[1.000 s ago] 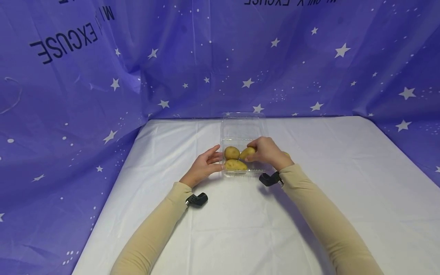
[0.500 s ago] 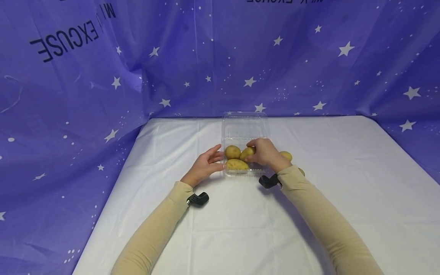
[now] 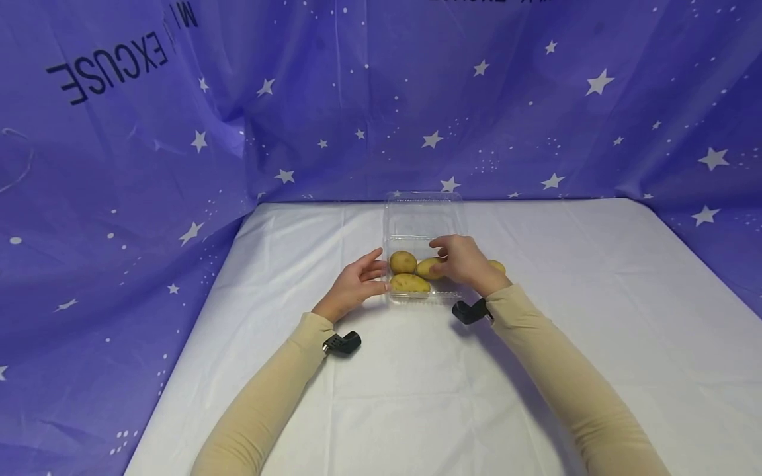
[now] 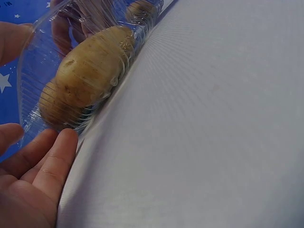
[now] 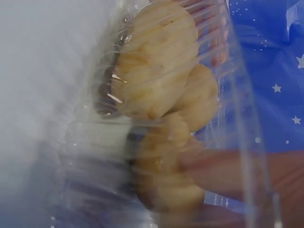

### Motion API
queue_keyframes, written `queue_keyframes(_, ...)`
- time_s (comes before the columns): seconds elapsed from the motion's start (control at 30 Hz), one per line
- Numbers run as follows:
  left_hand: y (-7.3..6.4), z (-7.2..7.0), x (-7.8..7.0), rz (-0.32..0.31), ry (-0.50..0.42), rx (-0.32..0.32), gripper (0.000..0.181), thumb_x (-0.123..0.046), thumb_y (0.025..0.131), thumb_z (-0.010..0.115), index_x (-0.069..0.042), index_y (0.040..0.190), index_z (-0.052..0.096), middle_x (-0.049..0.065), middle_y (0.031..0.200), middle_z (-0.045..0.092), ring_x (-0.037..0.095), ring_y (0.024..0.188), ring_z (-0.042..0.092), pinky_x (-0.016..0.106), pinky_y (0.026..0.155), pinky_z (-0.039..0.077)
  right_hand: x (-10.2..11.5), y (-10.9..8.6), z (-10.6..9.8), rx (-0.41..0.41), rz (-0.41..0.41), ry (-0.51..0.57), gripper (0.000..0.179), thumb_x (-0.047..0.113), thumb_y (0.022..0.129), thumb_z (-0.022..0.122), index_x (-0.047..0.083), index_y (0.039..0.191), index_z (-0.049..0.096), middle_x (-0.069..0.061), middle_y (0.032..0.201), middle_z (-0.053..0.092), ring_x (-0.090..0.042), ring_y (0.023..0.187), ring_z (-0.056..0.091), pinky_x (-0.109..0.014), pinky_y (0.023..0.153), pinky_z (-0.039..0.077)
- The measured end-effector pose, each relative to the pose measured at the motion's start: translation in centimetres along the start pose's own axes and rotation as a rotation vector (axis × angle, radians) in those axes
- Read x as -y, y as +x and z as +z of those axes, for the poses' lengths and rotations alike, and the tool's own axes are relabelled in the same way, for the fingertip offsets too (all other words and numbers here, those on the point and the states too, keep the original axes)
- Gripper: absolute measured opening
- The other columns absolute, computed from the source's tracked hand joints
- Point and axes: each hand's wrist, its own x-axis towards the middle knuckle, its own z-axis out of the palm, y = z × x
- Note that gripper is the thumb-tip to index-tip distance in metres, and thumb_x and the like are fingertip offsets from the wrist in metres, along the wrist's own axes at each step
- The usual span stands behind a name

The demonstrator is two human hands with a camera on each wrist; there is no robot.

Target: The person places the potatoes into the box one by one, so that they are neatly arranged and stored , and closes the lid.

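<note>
A clear plastic clamshell container (image 3: 424, 218) stands with its lid raised at the back, holding several potatoes. Inside, a round potato (image 3: 403, 262) lies at the left behind a long potato (image 3: 411, 285). My right hand (image 3: 465, 262) reaches in over another potato (image 3: 427, 268); its thumb touches that potato (image 5: 164, 166), while the index finger is lifted off it. My left hand (image 3: 356, 287) stays at the container's left side, fingers extended, with fingertips (image 4: 66, 138) right at the ribbed wall. The right hand hides part of the container's right half.
Another potato (image 3: 497, 266) lies to the right of the container, partly behind the right wrist. A white cloth (image 3: 393, 396) covers the table. A purple star-print curtain (image 3: 369, 99) hangs behind and along the left.
The right hand's fingers have loosened and lifted from the potato, which now lies flatter beside the round one. The left hand has kept its place.
</note>
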Motion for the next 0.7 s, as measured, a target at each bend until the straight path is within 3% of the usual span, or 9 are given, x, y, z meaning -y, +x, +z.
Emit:
queue_keyframes(0.33,0.1,0.0,0.1,-0.001,0.000,0.001,0.087,-0.006,0.088,0.071,-0.006,0.162,0.025,0.022,0.153,0.048,0.038,0.143,0.047,0.045,0.120,0.041,-0.5,-0.5,-0.8,-0.086,-0.032,0.015,0.053,0.008,0.082,0.078,-0.005,0.131,0.065,-0.028,0.115,0.073,-0.040,0.107,0.072,-0.049,0.096,0.058)
queue_keyframes(0.7,0.1,0.1,0.1,-0.007,0.000,-0.002,0.086,-0.006,0.088,0.071,-0.009,0.162,0.026,0.021,0.154,0.047,0.037,0.143,0.047,0.047,0.120,0.041,-1.7,-2.9,-5.1,-0.183,-0.052,0.052,0.047,0.015,0.093,0.072,-0.006,0.133,0.064,-0.024,0.133,0.066,-0.043,0.114,0.069,-0.051,0.098,0.058)
